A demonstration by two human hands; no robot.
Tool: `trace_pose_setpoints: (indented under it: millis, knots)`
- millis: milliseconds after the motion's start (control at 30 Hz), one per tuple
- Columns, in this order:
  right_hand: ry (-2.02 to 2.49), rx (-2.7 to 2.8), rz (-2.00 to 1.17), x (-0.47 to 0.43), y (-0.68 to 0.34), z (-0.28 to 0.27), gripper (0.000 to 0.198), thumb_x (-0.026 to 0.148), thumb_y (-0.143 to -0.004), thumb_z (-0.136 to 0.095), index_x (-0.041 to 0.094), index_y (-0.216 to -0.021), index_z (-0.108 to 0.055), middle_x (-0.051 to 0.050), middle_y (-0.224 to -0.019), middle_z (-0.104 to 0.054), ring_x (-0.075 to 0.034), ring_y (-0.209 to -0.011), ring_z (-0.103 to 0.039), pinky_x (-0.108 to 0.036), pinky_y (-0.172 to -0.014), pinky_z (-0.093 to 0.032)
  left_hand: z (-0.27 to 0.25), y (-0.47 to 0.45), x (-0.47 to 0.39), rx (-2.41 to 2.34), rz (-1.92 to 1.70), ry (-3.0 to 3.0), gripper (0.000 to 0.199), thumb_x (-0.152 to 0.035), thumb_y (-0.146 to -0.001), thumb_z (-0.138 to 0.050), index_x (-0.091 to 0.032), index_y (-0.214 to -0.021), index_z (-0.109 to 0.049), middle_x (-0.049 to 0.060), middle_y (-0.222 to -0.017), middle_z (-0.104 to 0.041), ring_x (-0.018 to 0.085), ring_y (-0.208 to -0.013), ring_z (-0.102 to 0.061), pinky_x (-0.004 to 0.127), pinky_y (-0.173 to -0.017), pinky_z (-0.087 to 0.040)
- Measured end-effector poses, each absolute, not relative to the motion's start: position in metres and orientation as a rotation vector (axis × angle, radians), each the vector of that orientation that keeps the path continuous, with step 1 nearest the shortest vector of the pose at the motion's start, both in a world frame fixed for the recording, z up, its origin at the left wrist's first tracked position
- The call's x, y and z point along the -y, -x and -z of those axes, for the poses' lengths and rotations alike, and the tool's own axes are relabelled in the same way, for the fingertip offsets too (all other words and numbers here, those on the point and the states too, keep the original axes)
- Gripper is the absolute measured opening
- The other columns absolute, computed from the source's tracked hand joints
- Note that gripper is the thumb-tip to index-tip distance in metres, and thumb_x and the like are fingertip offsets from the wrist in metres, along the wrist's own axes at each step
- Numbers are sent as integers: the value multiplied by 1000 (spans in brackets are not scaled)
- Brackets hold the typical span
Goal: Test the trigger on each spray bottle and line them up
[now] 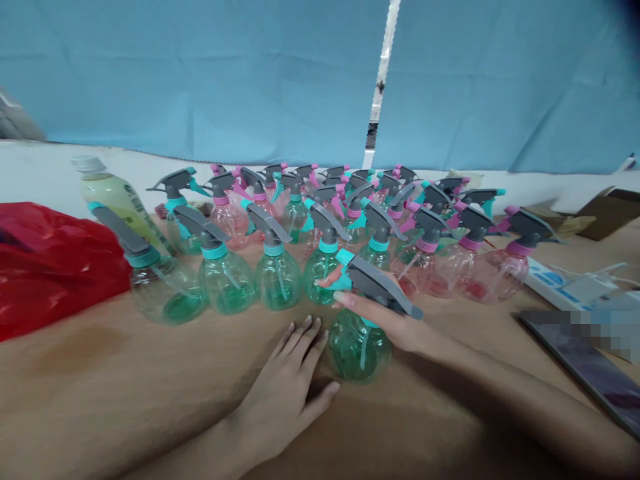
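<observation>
A green spray bottle (359, 345) with a grey and turquoise trigger head stands upright close in front of me. My right hand (387, 319) is wrapped round its neck below the grey head, thumb and fingers near the turquoise trigger. My left hand (290, 380) lies flat on the wooden table just left of this bottle, fingers spread and holding nothing. Right behind stand more green spray bottles, among them one (278, 280) beyond my left fingertips. Pink spray bottles (500, 273) stand to the right of them, and several further rows of both colours fill the space behind.
A red plastic bag (55, 267) lies at the left, with a large pale yellow bottle (117, 200) behind it. On the right are a power strip (555, 283), a dark tablet-like device (585, 367) and a cardboard box (613, 212). Blue cloth (225, 87) covers the wall behind.
</observation>
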State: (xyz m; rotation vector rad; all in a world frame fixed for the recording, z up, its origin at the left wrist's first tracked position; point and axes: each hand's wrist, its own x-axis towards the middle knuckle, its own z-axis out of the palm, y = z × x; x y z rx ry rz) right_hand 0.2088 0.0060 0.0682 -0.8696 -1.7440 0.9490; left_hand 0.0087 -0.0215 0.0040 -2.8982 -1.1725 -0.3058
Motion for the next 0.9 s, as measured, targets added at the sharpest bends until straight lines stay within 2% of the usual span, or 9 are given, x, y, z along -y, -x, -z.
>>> trace_pose_setpoints:
  millis: [133, 433, 600, 900]
  knots:
    - [830, 1751, -971, -7, -208, -70, 16, 40, -86, -56, 25, -94, -59, 1, -78, -52, -12, -61, -44, -29, -67, -46, -6, -9, 21, 1173, 280, 2901, 61, -47, -93, -46, -6, -138, -40, 17, -144, -39, 30, -134, -34, 50, -107, -32]
    - [842, 1803, -899, -9, -208, -73, 17, 39, -87, -55, 23, -88, -59, 1, -78, -58, -13, -68, -52, -28, -63, -42, -4, -8, 22, 1158, 299, 2902, 60, -48, -93, -46, -6, -137, -41, 17, -144, -40, 30, -134, -34, 49, -107, -32]
    - [845, 1859, -822, -9, -211, -76, 19, 38, -89, -53, 21, -80, -54, 2, -73, -55, -12, -67, -49, -26, -61, -37, -4, -8, 21, 1150, 283, 2886, 60, -47, -93, -46, -6, -137, -40, 18, -144, -40, 31, -133, -35, 50, -106, -33]
    - [823, 1844, -858, -9, -213, -74, 20, 37, -89, -53, 21, -77, -50, 3, -70, -49, -12, -67, -48, -27, -63, -37, -2, -8, 20, 1132, 292, 2876, 60, -47, -94, -46, -7, -138, -40, 16, -143, -41, 30, -133, -35, 49, -106, -33]
